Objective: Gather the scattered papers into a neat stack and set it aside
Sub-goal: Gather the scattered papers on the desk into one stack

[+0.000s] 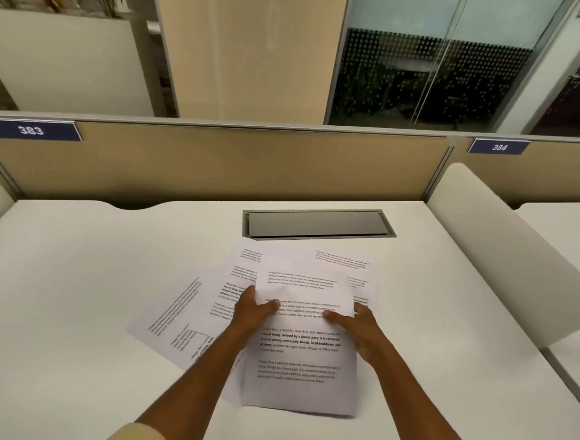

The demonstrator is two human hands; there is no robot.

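Several printed white papers lie fanned out on the white desk (71, 290). The top sheet (300, 368) is held by both hands at its side edges. My left hand (253, 308) grips its left edge with the thumb on top. My right hand (357, 322) grips its right edge, thumb lying across the text. A skewed sheet (172, 318) sticks out to the left from under the pile. Other sheets (344, 261) show behind the top one, toward the cable hatch.
A grey cable hatch (319, 223) is set into the desk just behind the papers. A beige partition (251, 162) with the label 383 closes the far side. A white side divider (506, 248) stands on the right, with another desk beyond it.
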